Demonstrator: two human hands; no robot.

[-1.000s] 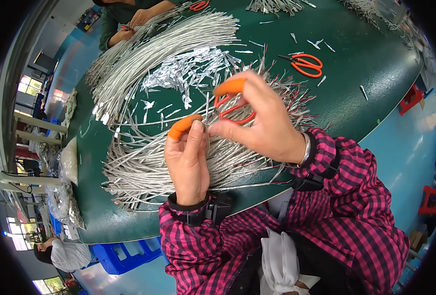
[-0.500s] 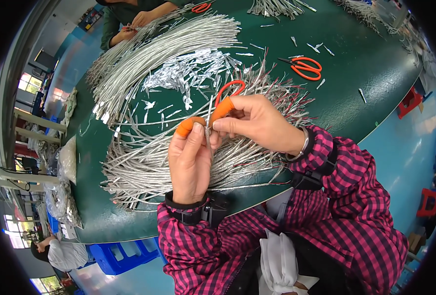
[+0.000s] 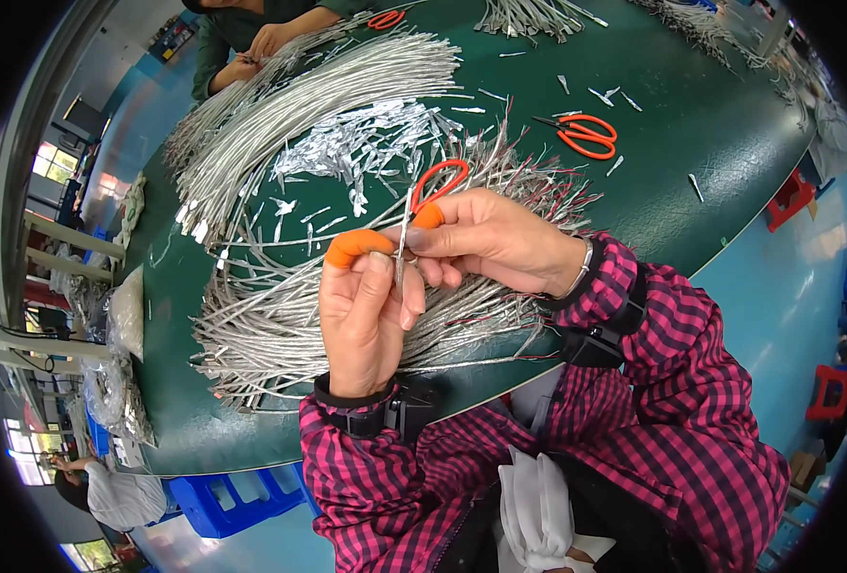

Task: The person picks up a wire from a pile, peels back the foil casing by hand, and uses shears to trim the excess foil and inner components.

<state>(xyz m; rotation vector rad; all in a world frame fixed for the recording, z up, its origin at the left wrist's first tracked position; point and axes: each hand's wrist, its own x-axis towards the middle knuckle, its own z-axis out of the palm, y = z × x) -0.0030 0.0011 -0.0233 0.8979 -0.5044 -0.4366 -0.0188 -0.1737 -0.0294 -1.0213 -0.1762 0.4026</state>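
Above heaped cables [image 3: 261, 329], I see silver cable [image 3: 405, 215] near upright, left hand [image 3: 359, 320] clamped on it, right hand [image 3: 509, 239] pinching it close by. I'd anchor firmly with left, keep right's pull light, avoid kinking.

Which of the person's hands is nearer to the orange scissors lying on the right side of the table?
Right. The right hand is below and left of the orange scissors in the picture; the left hand is farther off, lower and more left.
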